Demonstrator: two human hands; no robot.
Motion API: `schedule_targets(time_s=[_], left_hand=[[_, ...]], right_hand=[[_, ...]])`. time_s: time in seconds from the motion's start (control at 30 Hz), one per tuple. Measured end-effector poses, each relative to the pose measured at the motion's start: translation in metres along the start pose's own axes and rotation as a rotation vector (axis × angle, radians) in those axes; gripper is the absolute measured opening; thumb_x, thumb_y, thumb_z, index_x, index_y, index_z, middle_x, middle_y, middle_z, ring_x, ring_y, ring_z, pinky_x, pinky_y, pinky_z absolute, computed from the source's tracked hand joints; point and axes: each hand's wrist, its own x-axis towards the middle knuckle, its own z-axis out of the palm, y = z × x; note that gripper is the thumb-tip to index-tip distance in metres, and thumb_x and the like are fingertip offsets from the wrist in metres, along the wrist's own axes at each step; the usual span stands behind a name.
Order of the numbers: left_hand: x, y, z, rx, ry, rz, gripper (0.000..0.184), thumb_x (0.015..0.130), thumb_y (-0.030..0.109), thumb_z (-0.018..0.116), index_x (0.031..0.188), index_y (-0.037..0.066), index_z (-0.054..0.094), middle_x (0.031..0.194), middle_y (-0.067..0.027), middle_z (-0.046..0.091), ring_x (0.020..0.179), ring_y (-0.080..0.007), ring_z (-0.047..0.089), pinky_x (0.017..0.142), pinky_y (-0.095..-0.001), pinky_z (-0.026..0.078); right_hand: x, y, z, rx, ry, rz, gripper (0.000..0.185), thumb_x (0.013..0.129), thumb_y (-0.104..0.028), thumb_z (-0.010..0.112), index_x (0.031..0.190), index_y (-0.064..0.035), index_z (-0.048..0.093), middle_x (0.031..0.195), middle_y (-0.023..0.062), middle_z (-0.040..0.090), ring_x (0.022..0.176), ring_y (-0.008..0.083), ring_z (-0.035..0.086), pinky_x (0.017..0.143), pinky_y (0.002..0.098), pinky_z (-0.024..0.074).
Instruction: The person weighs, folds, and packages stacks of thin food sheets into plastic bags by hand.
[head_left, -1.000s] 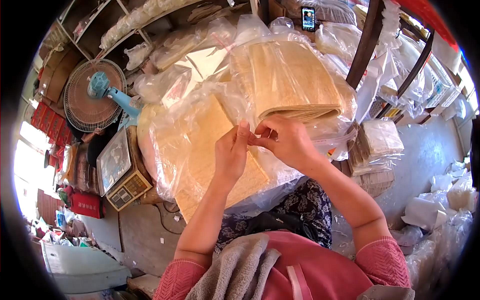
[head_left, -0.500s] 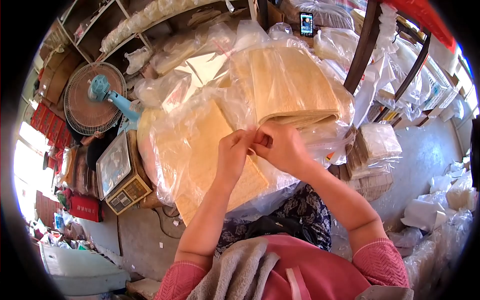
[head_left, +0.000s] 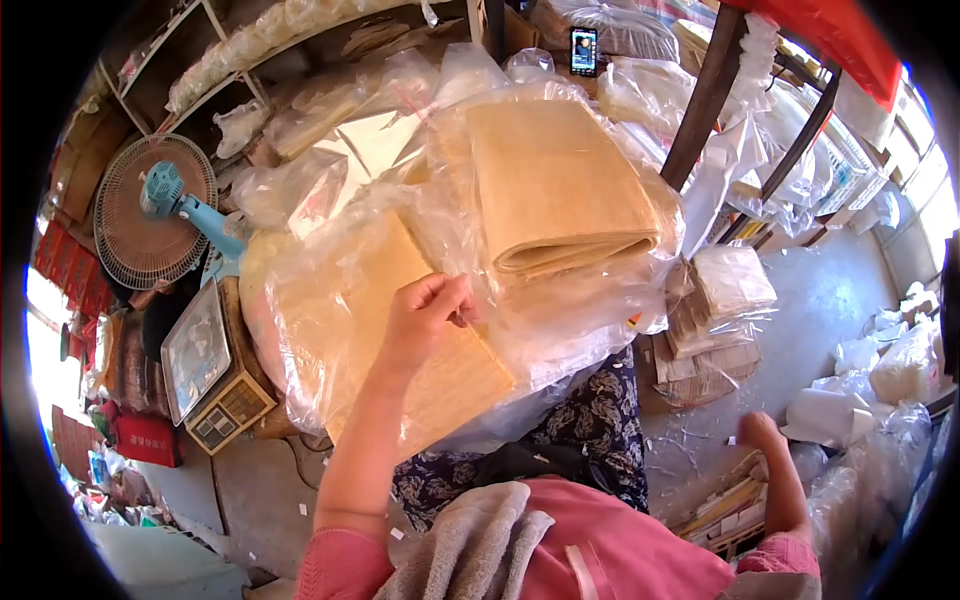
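Note:
My left hand (head_left: pixel 432 305) is closed with its fingers curled above the plastic-wrapped table; what it pinches, if anything, is hidden. Beneath it, flat yellowish-tan sheets (head_left: pixel 370 300) lie partly under clear plastic film (head_left: pixel 300 260). A folded stack of similar sheets (head_left: pixel 565 180) rests just beyond, its rounded fold facing me. Out at my far right, my right hand (head_left: pixel 762 432) is low and closed, near a bin of papers (head_left: pixel 735 505). A tiny white bit shows beside its fingers, but I cannot tell whether it is held.
To the left stand a scale (head_left: pixel 205 355) and a blue fan (head_left: pixel 165 200). A phone (head_left: pixel 583 52) is propped at the back. Bundled paper stacks (head_left: pixel 725 300) sit right of the table near a dark post (head_left: pixel 705 100). Plastic-wrapped bundles (head_left: pixel 900 375) lie at the far right.
My hands were together at the folded stack's near edge. My right hand has swung out far right and down; my left stays near the table's middle. The stack's fold now shows fully.

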Motion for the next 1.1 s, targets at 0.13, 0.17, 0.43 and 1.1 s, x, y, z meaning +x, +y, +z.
schedule_targets(time_s=[0.13,0.17,0.43,1.1], left_hand=[[0.007,0.002,-0.009,0.425,0.065,0.361,0.031,0.083,0.015,0.061,0.112,0.005,0.054,0.106,-0.0117,0.056,0.097,-0.0201,0.055,0.082,-0.0337,0.044],[0.008,0.004,-0.003,0.63,0.154,0.552,0.041,0.081,0.014,0.063,0.12,0.007,0.051,0.115,-0.0133,0.054,0.106,-0.0226,0.053,0.089,-0.0364,0.043],[0.037,0.028,0.011,1.204,-0.263,1.223,0.047,0.071,0.008,0.069,0.114,0.012,0.051,0.127,-0.0113,0.049,0.119,-0.031,0.046,0.097,-0.0464,0.039],[0.054,-0.002,0.027,-0.12,0.077,0.139,0.019,0.09,0.013,0.051,0.078,0.0,0.056,0.076,-0.0094,0.061,0.074,-0.0177,0.062,0.07,-0.0283,0.051]], right_hand=[[-0.022,-0.028,-0.097,-0.323,0.032,0.066,0.029,0.062,-0.031,0.074,0.081,-0.0095,0.069,0.085,0.0117,0.066,0.079,0.0291,0.063,0.07,0.0391,0.0504],[-0.03,-0.081,-0.145,-0.304,0.24,-0.034,0.028,0.067,-0.03,0.073,0.082,-0.0076,0.067,0.083,0.0122,0.065,0.078,0.0309,0.063,0.067,0.0427,0.0492],[-0.065,-0.331,-0.285,-0.008,0.79,-0.994,0.07,0.068,-0.032,0.073,0.125,-0.0028,0.046,0.128,0.0159,0.044,0.12,0.0297,0.043,0.102,0.0401,0.0328],[0.005,-0.327,-0.269,0.404,0.725,-0.866,0.012,0.082,-0.012,0.059,0.083,-0.0006,0.061,0.081,0.0105,0.061,0.072,0.0283,0.06,0.069,0.0359,0.0461]])
